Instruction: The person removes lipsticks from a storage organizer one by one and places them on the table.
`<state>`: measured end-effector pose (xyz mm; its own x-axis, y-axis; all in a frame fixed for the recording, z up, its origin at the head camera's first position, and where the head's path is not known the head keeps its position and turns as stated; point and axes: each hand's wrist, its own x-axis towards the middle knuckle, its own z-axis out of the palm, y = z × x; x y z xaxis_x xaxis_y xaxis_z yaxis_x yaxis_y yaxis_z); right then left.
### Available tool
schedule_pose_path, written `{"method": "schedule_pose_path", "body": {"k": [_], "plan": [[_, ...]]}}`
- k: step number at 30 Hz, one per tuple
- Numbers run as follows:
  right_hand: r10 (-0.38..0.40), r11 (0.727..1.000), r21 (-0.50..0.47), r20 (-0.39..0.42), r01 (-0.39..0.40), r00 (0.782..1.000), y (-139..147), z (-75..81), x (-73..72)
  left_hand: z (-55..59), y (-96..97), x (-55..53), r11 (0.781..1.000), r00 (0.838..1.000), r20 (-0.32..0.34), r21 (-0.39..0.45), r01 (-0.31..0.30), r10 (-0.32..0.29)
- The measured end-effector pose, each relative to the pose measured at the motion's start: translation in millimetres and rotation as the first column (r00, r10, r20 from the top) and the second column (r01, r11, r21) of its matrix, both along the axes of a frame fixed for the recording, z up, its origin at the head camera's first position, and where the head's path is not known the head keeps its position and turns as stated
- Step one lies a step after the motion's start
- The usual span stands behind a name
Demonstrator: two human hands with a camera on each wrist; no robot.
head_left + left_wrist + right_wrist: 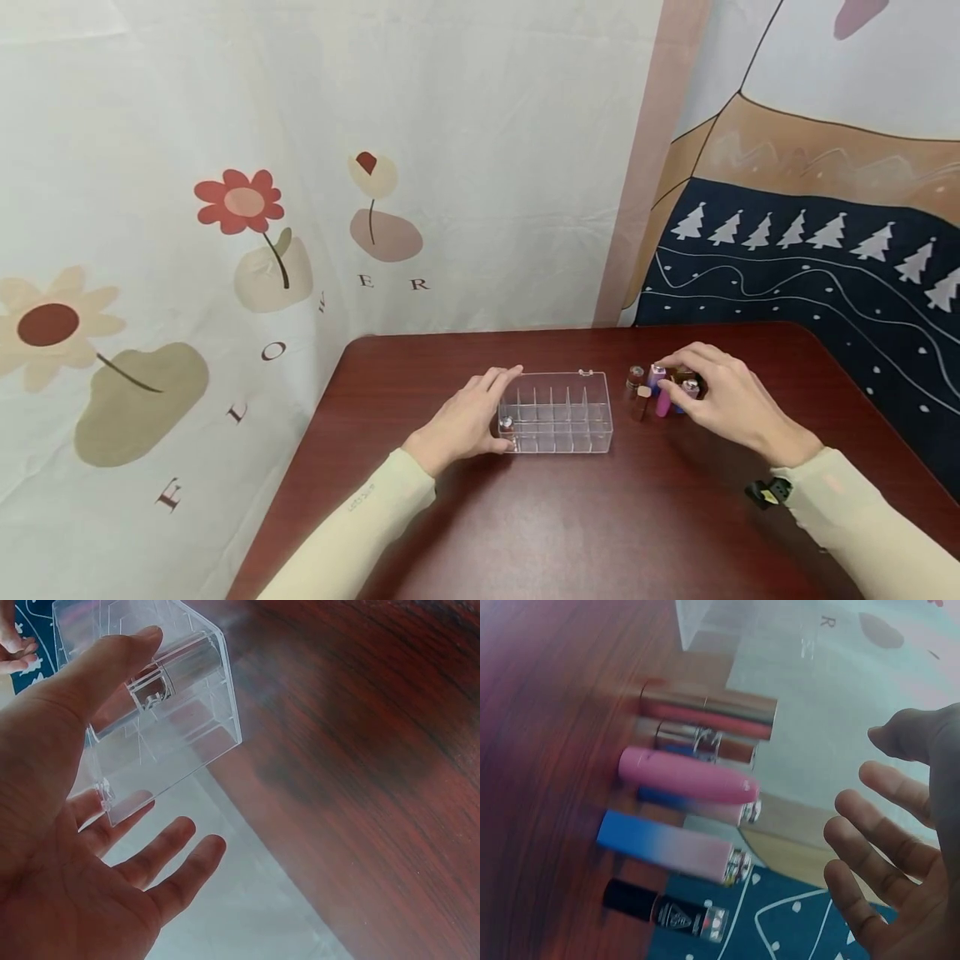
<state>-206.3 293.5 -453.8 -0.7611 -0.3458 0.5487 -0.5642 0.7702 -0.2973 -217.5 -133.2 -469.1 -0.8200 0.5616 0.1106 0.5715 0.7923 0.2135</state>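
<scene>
A clear compartmented organizer box [555, 412] stands on the table, its left end held between the thumb and fingers of my left hand [465, 417]. One small lipstick [507, 425] is in its front-left compartment. In the left wrist view, the thumb lies along the box [191, 754], and the other fingers spread out beyond it. My right hand [723, 404] hovers by a cluster of upright lip products, fingers apart and holding nothing. The right wrist view shows a pink tube [690, 776], a blue-to-pink lipstick [667, 847], a rose-gold tube [709, 712], a chrome-and-brown lipstick [735, 748] and a black tube [664, 911].
The dark red wooden table [555, 517] meets a pale flower-printed curtain [480, 167] at the back. A navy curtain with white trees [810, 275] hangs along the right side. The lip products stand just right of the box.
</scene>
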Motion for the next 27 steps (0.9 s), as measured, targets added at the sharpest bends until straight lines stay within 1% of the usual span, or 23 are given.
{"method": "schedule_pose_path", "body": {"k": [5,10,19,24,27], "plan": [[0.02,1.0,0.016,-0.008,-0.02,1.0,-8.4,-0.2,-0.8,1.0,-0.3,-1.1,1.0,1.0,0.0,-0.02,0.007,-0.007],[0.039,0.999,0.027,-0.001,-0.039,0.999,-17.1,-0.1,-1.7,2.8,-1.9,-2.0,0.999,1.0,0.014,-0.033,0.015,-0.015],[0.087,0.996,0.011,-0.009,-0.087,0.996,-36.0,1.1,-5.0,2.0,-5.9,-3.9,0.998,0.999,0.012,-0.044,0.035,-0.035],[0.132,0.991,0.014,-0.034,-0.132,0.991,-47.0,1.7,-7.8,0.2,-7.6,-5.2,0.998,0.999,0.004,-0.038,0.043,-0.042],[0.16,0.987,0.014,-0.047,-0.16,0.986,-53.9,1.7,-9.6,1.2,-8.7,-5.8,0.998,0.999,-0.007,-0.045,0.054,-0.054]]}}
